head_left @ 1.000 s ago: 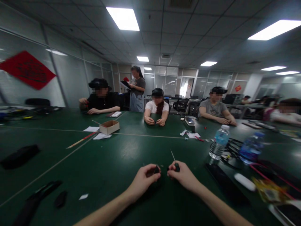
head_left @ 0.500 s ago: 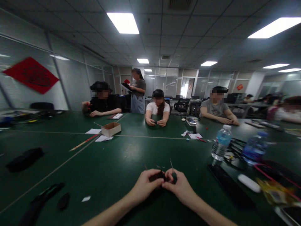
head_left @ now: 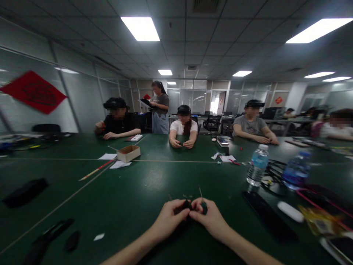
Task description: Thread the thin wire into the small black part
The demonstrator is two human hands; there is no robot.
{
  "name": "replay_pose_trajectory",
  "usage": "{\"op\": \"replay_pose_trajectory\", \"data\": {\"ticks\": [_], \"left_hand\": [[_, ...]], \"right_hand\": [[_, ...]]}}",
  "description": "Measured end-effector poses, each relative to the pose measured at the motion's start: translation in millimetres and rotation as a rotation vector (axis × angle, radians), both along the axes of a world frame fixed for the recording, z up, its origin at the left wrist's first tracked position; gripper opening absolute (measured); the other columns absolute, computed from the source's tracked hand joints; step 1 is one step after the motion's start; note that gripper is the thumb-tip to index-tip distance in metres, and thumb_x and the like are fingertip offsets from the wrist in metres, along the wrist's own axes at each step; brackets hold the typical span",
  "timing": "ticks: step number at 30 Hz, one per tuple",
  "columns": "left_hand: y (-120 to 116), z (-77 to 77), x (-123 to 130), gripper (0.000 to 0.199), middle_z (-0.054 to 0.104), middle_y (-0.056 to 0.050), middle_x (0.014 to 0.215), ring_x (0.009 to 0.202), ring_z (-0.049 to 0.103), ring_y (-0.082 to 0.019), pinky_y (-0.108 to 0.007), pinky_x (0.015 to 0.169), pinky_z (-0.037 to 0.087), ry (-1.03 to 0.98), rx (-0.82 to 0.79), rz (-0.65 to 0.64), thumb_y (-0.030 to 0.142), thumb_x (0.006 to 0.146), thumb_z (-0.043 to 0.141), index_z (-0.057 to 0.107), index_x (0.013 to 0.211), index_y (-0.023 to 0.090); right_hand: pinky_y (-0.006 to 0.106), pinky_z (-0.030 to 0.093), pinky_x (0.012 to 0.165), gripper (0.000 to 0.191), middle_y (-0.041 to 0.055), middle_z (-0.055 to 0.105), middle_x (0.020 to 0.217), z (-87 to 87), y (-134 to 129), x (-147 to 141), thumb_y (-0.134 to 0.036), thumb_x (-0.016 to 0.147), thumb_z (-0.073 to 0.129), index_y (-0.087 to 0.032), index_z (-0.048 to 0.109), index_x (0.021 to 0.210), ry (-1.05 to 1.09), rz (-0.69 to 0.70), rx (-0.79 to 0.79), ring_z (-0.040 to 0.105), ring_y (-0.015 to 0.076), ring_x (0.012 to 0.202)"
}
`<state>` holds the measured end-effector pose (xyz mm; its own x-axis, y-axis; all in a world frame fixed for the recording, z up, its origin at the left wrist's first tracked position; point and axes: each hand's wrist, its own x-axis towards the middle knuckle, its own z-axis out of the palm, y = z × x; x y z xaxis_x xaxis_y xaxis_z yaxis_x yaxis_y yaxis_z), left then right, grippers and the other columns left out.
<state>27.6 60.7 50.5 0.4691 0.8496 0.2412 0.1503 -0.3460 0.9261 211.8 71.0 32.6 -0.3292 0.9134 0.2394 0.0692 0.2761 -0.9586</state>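
Near the front centre of the green table, my left hand [head_left: 171,217] is closed on a small dark object [head_left: 186,204], whose details are too dark to make out. Right beside it, my right hand [head_left: 208,216] has its fingers closed round a small screwdriver [head_left: 204,207] with a dark green handle; the thin metal shaft points up. The fingertips of both hands meet at the dark object. A few tiny pieces, too blurred to name, lie on the table just beyond my hands.
An open cardboard box [head_left: 128,154] stands beyond, to the left. Two bottles [head_left: 257,165], a black slab [head_left: 268,217] and a white oval case [head_left: 290,212] are on the right. Dark items [head_left: 72,241] lie at left. Several people sit across the green table [head_left: 132,206]; one person stands.
The view has shifted slightly, so the table items appear a little further left. My hands hold nearly the same pose, with the dark object and the screwdriver still in them.
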Motion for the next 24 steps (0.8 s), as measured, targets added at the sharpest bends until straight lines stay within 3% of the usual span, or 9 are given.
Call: {"op": "replay_pose_trajectory", "data": {"ticks": [6,16,24], "left_hand": [[0,3.1,-2,0.034,0.062,-0.007,0.094,0.081,0.054,-0.016,-0.025,0.072,0.043,0.014,0.022,-0.02,0.035,0.083,0.05,0.062,0.109,0.017],[4,-5.5,-4,0.033,0.06,-0.007,0.096,0.085,0.054,-0.017,-0.027,0.075,0.042,0.024,0.032,-0.034,0.029,0.084,0.049,0.06,0.113,0.018],[4,-7.1,-4,0.034,0.061,-0.008,0.1,0.085,0.055,-0.017,-0.028,0.075,0.044,0.012,0.015,-0.013,0.031,0.084,0.05,0.059,0.115,0.018]], "right_hand": [[0.022,0.037,0.057,0.021,-0.0041,0.045,0.064,-5.7,2,-1,-0.023,0.066,0.07,-0.015,0.052,0.071,0.023,-0.023,-0.036,0.042,0.0094,0.059],[0.024,0.039,0.059,0.023,-0.0026,0.047,0.065,-9.6,4,0,-0.026,0.065,0.07,-0.016,0.05,0.069,-0.007,-0.077,-0.012,0.047,0.0121,0.063],[0.024,0.039,0.062,0.018,-0.0026,0.049,0.066,-1.1,1,-1,-0.024,0.067,0.069,-0.015,0.055,0.073,0.012,-0.058,-0.006,0.047,0.0118,0.064]]}}
